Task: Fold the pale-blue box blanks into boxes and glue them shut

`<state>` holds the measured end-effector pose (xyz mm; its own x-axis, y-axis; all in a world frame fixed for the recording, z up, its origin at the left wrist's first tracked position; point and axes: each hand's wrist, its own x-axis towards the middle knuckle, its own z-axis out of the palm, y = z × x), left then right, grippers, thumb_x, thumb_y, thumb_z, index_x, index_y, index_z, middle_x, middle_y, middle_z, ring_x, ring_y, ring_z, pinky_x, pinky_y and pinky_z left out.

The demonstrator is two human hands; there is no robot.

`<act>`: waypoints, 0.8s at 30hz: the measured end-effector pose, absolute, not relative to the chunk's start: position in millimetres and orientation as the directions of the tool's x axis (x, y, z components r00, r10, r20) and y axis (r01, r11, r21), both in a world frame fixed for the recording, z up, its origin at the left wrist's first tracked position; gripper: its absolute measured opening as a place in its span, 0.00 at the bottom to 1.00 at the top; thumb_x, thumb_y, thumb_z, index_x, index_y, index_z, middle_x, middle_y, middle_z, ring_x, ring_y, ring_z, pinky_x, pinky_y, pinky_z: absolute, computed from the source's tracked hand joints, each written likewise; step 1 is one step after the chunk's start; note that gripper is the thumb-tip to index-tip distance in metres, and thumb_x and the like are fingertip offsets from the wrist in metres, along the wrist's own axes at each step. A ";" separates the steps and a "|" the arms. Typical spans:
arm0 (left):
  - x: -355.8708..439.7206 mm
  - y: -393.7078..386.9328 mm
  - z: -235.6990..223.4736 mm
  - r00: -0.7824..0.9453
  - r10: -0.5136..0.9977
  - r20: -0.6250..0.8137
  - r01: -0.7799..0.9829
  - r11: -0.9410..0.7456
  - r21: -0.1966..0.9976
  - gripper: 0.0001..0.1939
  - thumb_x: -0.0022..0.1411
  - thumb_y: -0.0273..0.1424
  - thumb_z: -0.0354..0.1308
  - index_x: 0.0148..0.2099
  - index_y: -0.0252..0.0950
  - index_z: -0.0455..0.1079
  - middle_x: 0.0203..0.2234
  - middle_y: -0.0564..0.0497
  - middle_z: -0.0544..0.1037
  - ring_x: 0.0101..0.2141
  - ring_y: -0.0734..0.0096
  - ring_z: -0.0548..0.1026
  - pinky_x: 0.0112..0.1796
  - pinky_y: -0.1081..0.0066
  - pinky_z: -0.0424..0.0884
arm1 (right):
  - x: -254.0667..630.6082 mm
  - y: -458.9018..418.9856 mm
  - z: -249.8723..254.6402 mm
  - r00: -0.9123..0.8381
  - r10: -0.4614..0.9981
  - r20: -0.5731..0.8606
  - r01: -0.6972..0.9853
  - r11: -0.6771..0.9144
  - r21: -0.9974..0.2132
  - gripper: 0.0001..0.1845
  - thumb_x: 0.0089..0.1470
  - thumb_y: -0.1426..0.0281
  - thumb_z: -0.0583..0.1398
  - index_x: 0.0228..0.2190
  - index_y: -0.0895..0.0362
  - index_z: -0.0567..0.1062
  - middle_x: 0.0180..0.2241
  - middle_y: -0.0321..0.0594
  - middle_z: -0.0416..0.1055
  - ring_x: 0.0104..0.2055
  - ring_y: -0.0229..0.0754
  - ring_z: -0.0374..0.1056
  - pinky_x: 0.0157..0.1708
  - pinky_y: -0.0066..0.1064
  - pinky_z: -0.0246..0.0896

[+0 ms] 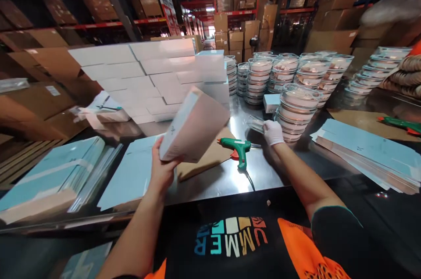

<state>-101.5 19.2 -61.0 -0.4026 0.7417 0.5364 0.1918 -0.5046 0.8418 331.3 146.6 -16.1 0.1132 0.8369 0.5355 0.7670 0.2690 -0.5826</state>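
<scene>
My left hand (pixel 162 167), bare, grips the lower end of a white cardboard box (pixel 197 125) and holds it tilted above the table. My right hand (pixel 272 133) wears a white glove and is closed on the end of a small transparent plastic piece (pixel 255 123), whose exact kind is blurred. Just beyond that hand stands a stack of round transparent containers (pixel 297 110). Between my arms a green hot glue gun (pixel 239 147) lies on the metal table, partly over a brown cardboard sheet (pixel 207 156).
White boxes (pixel 131 77) are piled high at the back left. Flat pale-blue carton blanks (pixel 131 167) lie at the left, with another pile of blanks (pixel 371 147) at the right. More container stacks (pixel 284 68) and a second glue gun (pixel 399 124) stand or lie further right.
</scene>
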 end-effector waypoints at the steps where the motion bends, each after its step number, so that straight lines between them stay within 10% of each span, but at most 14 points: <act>1: -97.8 17.5 -70.4 -0.409 0.767 0.494 0.185 -0.461 0.868 0.53 0.41 0.40 0.84 0.67 0.45 0.67 0.60 0.43 0.75 0.53 0.55 0.77 0.49 0.62 0.79 | 332.6 141.3 -2.9 0.114 0.824 0.555 0.772 0.278 -0.571 0.11 0.70 0.63 0.64 0.41 0.60 0.79 0.41 0.42 0.78 0.43 0.43 0.75 0.49 0.43 0.74; 13: -21.6 -2.8 -136.9 -0.111 0.965 0.237 0.059 -0.232 0.971 0.47 0.31 0.44 0.86 0.53 0.41 0.70 0.48 0.42 0.80 0.47 0.49 0.82 0.47 0.54 0.80 | 260.8 33.4 119.4 -0.614 0.519 0.595 0.454 0.849 -0.272 0.11 0.64 0.61 0.63 0.33 0.51 0.85 0.32 0.42 0.78 0.37 0.48 0.73 0.48 0.46 0.72; 19: -24.9 -6.5 -145.6 -0.018 0.978 0.210 0.189 -0.203 0.961 0.55 0.41 0.48 0.83 0.66 0.38 0.63 0.57 0.35 0.77 0.58 0.40 0.77 0.60 0.40 0.73 | 254.8 33.6 39.9 -0.277 0.649 0.709 0.269 0.761 -0.591 0.36 0.65 0.41 0.62 0.64 0.50 0.74 0.64 0.51 0.72 0.64 0.57 0.72 0.66 0.53 0.67; 24: -29.2 -4.4 -104.1 -0.038 0.854 0.518 0.227 -0.497 0.837 0.44 0.59 0.58 0.70 0.68 0.39 0.67 0.64 0.34 0.71 0.65 0.41 0.70 0.65 0.44 0.69 | 231.6 23.9 -30.4 -0.276 0.805 0.525 0.119 0.570 -0.813 0.50 0.55 0.31 0.63 0.65 0.54 0.74 0.70 0.57 0.66 0.73 0.66 0.61 0.72 0.61 0.58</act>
